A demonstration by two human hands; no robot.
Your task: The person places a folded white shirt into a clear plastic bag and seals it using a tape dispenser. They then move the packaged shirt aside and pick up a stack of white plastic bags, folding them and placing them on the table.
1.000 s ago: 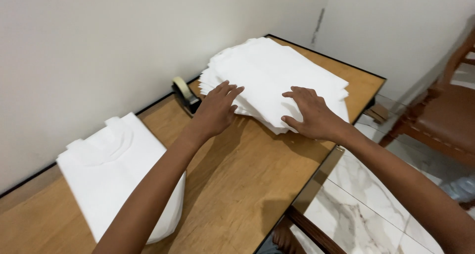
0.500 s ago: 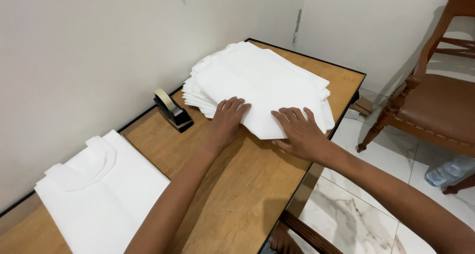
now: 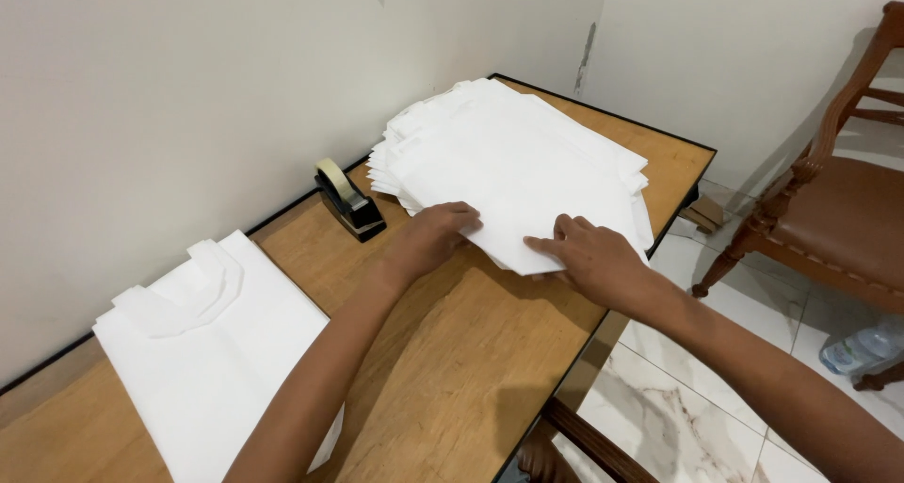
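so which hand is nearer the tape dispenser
Left. The left hand rests on the near edge of the white sheet stack, just right of the tape dispenser. The right hand lies farther along the same edge, beyond it.

Both arms stretch forward; the left hand (image 3: pixel 435 238) and right hand (image 3: pixel 589 257) lie palm-down, fingers spread, at the near edge of the white stack (image 3: pixel 513 158).
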